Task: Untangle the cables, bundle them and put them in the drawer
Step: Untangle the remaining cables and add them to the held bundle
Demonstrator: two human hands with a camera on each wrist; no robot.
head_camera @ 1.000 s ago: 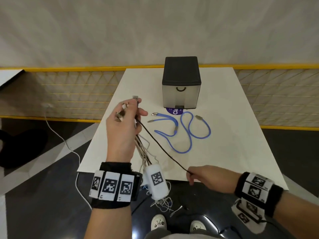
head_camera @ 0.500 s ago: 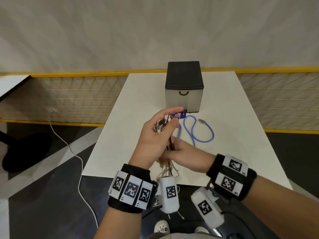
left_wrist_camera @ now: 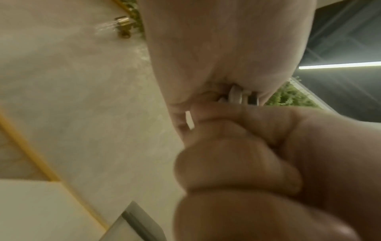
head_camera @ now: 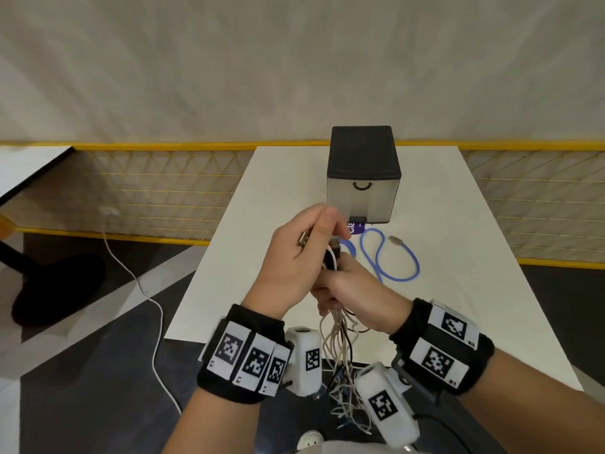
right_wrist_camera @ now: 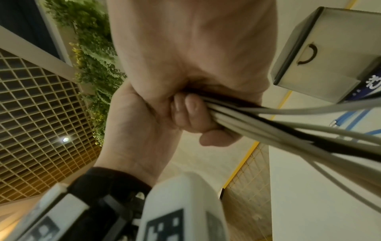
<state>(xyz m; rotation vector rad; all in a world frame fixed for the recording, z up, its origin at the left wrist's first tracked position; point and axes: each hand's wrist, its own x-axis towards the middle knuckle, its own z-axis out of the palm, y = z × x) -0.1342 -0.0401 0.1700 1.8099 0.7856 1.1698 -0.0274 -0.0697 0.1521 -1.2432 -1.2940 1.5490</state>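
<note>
A: White and black cables (head_camera: 337, 342), limp and light, hang off the worktop's (head_camera: 458, 290) near edge. Left hand (head_camera: 294, 257) pinches the plug ends; right hand (head_camera: 355, 294) is curled round the strands just below.

B: Handling?

A: Likely slippery and prone to re-tangling; best held near the plugs. A blue cable (head_camera: 397, 260) lies loose before the drawer (head_camera: 363, 188), which is closed.

B: View differences?

A: Right wrist shows fingers (right_wrist_camera: 191, 114) clamping strands; head view hides that.

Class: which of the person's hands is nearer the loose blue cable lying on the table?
Right. The right hand sits just beside the blue cable; the left hand is farther left.
</note>
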